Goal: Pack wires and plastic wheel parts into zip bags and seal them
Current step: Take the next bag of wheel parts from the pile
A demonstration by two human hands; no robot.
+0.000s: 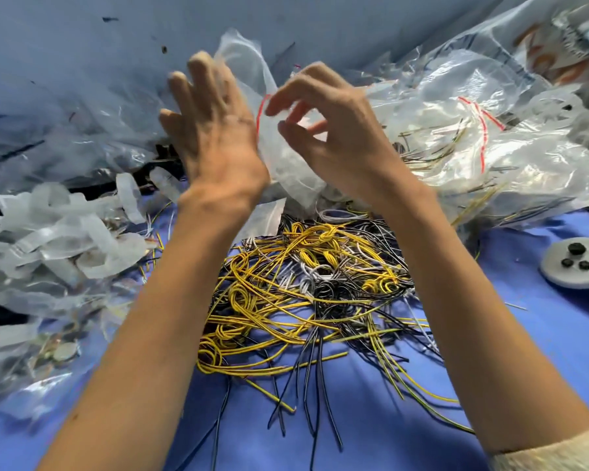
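Note:
A clear zip bag [286,164] with a red seal strip is held up between my two hands, above the wire pile. My left hand [211,130] lies against the bag's left side with its fingers straight and spread; its thumb is hidden. My right hand [334,130] has its fingers curled at the bag's mouth and pinches it beside the red strip. The hands are blurred. Yellow, black and white wires [303,294] lie tangled on the blue cloth [524,351] below my forearms. Translucent plastic wheel parts [65,232] are heaped at the left.
Filled zip bags [473,147] with wires inside pile up at the right. A grey round device with black knobs [572,263] lies at the right edge. More clear bags, one with round metal discs [62,351], sit at the lower left.

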